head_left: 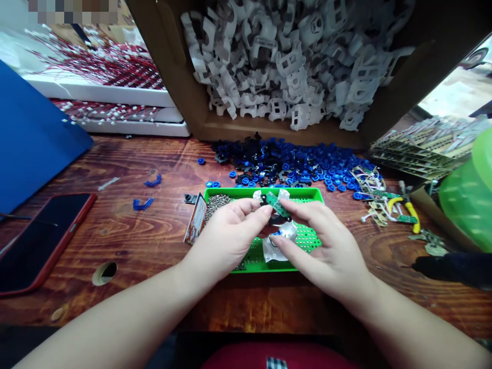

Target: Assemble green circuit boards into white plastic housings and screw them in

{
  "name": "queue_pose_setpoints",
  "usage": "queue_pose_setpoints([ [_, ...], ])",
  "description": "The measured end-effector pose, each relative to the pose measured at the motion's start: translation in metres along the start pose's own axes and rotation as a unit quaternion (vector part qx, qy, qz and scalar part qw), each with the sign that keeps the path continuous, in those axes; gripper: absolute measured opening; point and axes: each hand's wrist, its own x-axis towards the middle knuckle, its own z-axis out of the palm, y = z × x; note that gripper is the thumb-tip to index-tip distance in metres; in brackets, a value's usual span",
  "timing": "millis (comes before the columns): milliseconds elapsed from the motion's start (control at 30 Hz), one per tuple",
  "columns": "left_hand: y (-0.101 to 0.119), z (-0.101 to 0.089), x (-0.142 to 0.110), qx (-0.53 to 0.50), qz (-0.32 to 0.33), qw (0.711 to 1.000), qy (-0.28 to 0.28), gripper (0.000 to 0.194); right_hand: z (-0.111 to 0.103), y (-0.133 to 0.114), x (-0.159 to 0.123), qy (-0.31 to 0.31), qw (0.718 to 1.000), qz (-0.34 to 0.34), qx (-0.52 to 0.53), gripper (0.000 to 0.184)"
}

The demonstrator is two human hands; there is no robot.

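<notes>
Over the green tray [307,192] my two hands come together on one small assembly. My left hand [234,228] pinches the left end of a small green circuit board [277,205], where a black plastic piece sits beside it. My right hand [326,246] has its forefinger at the board's upper right edge. Its thumb presses a white plastic housing [272,252] below, near a bit of blue. The fingertips partly hide how board and housing meet. Small screws [220,201] fill the tray's left part, next to a leaning printed card [197,219].
Behind the tray lies a heap of blue and black plastic parts [284,159], below a cardboard box [215,125] of white housings. Yellow-handled cutters [411,212], wired boards and a dark tool [453,267] lie right. A red-edged phone [42,241] and a table hole [104,273] are left.
</notes>
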Motion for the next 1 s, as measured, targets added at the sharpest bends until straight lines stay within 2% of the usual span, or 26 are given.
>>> queue_pose_setpoints([
  [200,-0.001,0.005,-0.006,0.1,0.03,0.994,0.031,0.014,0.006,0.0,0.002,0.049,0.998,-0.011,-0.025,0.041],
  [400,-0.003,0.007,-0.006,0.108,0.066,0.992,0.007,0.012,0.008,-0.004,0.002,0.079,0.996,-0.006,-0.029,0.038],
  [533,0.004,0.001,-0.01,0.181,0.074,0.98,-0.027,0.019,0.004,0.004,0.006,0.099,0.991,0.061,0.062,0.038],
  [600,0.009,-0.005,-0.011,0.299,0.105,0.948,0.0,0.023,0.0,0.013,0.009,0.113,0.979,0.119,0.122,0.037],
  [633,0.011,-0.008,-0.011,0.376,0.125,0.918,0.018,0.025,-0.002,0.018,0.011,0.114,0.974,0.142,0.138,0.038],
  [733,0.011,-0.017,-0.01,0.584,0.174,0.792,0.028,0.03,-0.006,0.029,0.014,0.094,0.976,0.17,0.103,0.04],
  [800,0.008,-0.019,-0.01,0.654,0.183,0.734,-0.003,0.041,-0.006,0.032,0.015,0.078,0.984,0.155,0.031,0.04],
  [867,0.004,-0.02,-0.01,0.681,0.186,0.707,-0.03,0.056,-0.003,0.034,0.016,0.06,0.99,0.118,-0.047,0.039],
  [1000,-0.003,-0.019,-0.009,0.699,0.193,0.687,-0.048,0.075,0.001,0.033,0.016,0.005,0.992,0.067,-0.106,0.038],
])
